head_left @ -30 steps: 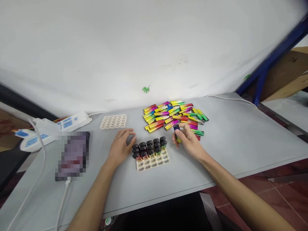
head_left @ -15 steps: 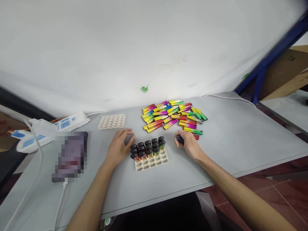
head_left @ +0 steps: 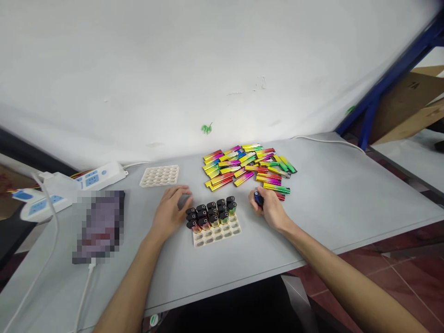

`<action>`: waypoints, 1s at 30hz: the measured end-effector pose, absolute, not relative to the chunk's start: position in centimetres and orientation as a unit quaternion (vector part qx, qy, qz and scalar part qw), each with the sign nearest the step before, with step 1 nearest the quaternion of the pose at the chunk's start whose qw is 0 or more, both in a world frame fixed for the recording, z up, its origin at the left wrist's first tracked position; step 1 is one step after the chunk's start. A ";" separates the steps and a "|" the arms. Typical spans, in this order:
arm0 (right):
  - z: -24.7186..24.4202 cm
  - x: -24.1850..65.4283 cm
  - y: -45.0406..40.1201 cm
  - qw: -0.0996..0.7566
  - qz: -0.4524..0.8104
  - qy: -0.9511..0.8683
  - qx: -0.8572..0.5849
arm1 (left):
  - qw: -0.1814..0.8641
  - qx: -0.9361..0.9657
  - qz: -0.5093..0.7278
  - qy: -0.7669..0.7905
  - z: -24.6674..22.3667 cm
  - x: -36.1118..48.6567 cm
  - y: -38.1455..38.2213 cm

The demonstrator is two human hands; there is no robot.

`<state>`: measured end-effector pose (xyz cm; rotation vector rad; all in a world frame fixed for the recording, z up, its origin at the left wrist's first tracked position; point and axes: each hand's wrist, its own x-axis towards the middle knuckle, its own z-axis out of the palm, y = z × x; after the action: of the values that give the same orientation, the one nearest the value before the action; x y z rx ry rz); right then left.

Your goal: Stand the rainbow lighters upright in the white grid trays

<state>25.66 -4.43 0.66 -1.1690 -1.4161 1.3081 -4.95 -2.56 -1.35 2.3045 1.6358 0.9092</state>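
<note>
My right hand (head_left: 269, 210) is closed around a lighter (head_left: 258, 198), whose dark blue end shows between thumb and fingers; the rest is hidden in the hand. It is held just above the table, right of a cream tray (head_left: 218, 238) with oval holes. Several lighters (head_left: 213, 214) stand upright in this tray's back rows, black caps up, over shiny coloured bodies. My left hand (head_left: 170, 208) rests on the table at the tray's left side, fingers loosely curved and apart, holding nothing. Beyond both hands lies a loose pile of shiny, many-coloured lighters (head_left: 244, 169).
A second cream tray (head_left: 159, 176) lies at the back left. Farther left are white power strips (head_left: 100, 175), a blurred-out device (head_left: 100, 226) and its white cable (head_left: 85, 286). A white wall (head_left: 173, 83) stands behind the table; cardboard boxes (head_left: 409, 101) are at the right.
The lighter in my right hand has turned a little, so more of its blue end shows. My left hand and the tray stay as they were.
</note>
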 end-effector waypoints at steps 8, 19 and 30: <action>0.2 25.5 -4.1 0.437 0.547 -0.522 -0.487 | 0.091 0.775 0.308 0.545 -1.2 -4.9 -2.6; 0.8 25.1 -4.3 0.428 0.548 -0.520 -0.497 | 0.097 0.768 0.306 0.554 -1.1 -4.8 -2.6; 2.2 26.2 -4.3 0.404 0.621 -0.570 -0.354 | 0.099 0.767 0.309 0.553 -1.1 -4.9 -2.7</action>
<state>26.24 -4.32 2.18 -0.8942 -1.4400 1.5686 -4.90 -2.66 -1.10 2.2693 1.6354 0.9140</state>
